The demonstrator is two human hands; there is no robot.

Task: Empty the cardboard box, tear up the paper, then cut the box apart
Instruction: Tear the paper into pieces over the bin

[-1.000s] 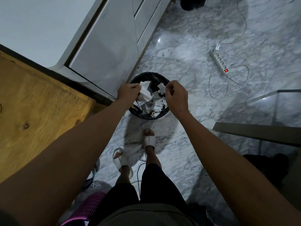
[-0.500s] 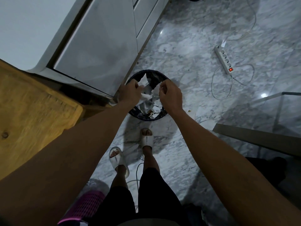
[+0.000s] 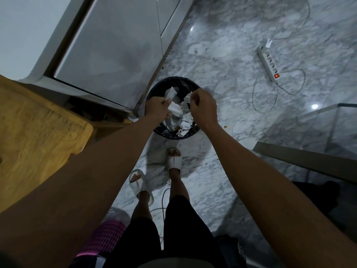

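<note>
Both my hands hover over a round black bin (image 3: 164,85) on the marble floor. My left hand (image 3: 156,108) grips a crumpled wad of white paper (image 3: 172,105) that sticks up past my fingers. My right hand (image 3: 202,107) pinches a smaller torn scrap of paper (image 3: 187,100) between thumb and fingertips. Several torn white pieces (image 3: 184,125) lie inside the bin under my hands. No cardboard box shows in this view.
A wooden tabletop (image 3: 36,132) juts in at the left, beside grey cabinet doors (image 3: 116,49). A white power strip (image 3: 269,65) with cables lies on the floor at right. A glass table edge (image 3: 301,161) stands to my right. A pink basket (image 3: 104,238) sits by my feet.
My hands have moved a little apart over the bin, with paper still in each. The view has shifted slightly, showing less of the wooden table.
</note>
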